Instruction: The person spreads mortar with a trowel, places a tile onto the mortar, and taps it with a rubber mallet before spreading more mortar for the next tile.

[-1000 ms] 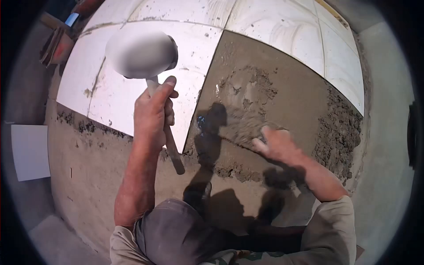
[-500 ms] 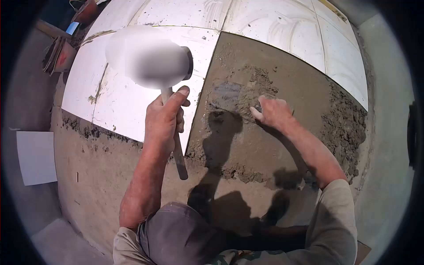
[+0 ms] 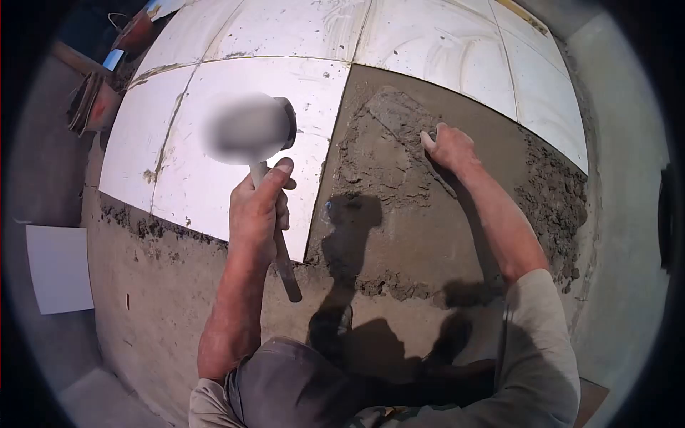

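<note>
My left hand [image 3: 258, 207] is wrapped round the handle of a mallet [image 3: 285, 264], its head raised over a white tile [image 3: 214, 178] and partly blurred. On the wet mortar [image 3: 399, 228] to the right, my right hand [image 3: 451, 148] is closed round the handle of a trowel. The trowel's blade [image 3: 396, 114] looks coated in mortar and lies against the bed near its upper corner. Rough ridges of mortar show below the blade. Most of the trowel's handle is hidden by my fingers.
More white tiles [image 3: 435, 43] border the mortar above. Crumbly mortar [image 3: 553, 185] is heaped at the right, near a grey wall [image 3: 628, 157]. A loose white tile piece [image 3: 59, 269] lies at the left. Buckets [image 3: 135, 32] stand at the upper left.
My right hand has moved up a little with the trowel, whose blade now shows nearer the upper corner. The mallet sits slightly lower and further left in view.
</note>
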A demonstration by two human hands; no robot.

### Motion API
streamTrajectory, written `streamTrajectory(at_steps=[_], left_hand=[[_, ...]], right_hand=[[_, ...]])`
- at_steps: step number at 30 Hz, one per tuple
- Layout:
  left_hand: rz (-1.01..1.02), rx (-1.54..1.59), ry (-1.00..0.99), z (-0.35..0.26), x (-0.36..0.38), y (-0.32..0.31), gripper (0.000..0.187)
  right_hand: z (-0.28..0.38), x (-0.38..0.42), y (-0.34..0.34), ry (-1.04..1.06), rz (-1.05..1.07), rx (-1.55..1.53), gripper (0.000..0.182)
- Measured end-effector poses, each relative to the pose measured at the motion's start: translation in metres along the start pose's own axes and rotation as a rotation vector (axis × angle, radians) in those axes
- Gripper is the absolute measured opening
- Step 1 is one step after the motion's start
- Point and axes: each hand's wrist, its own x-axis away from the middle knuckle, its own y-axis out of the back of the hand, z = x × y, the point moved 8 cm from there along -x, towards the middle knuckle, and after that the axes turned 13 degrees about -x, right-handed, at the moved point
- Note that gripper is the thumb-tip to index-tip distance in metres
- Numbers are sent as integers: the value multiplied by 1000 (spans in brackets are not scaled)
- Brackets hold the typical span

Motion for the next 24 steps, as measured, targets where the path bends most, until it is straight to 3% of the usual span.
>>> streamTrajectory(at_steps=[5, 6, 8, 16, 18, 21, 24], left_hand=[[45, -4, 23, 4, 0, -8, 40], [55, -5, 27, 3, 0, -11, 40], [76, -7, 22, -2, 1, -17, 39], [68, 29, -1, -3, 9, -16, 38], [41, -32, -4, -8, 15, -12, 38], [40, -32, 17, -1, 15, -13, 37], [35, -25, 6, 2, 11, -19, 38]], right_hand=[[-12, 14, -30, -46, 72, -363, 55], [-12, 23, -34, -56, 72, -362, 55], [13, 53, -50, 73, 346, -322, 51], [51, 139, -71, 267, 537, -205, 45], [46, 140, -77, 347, 529, -124, 47], [39, 116, -60, 394, 227, 18, 48], [42, 79, -35, 361, 116, 19, 48]])
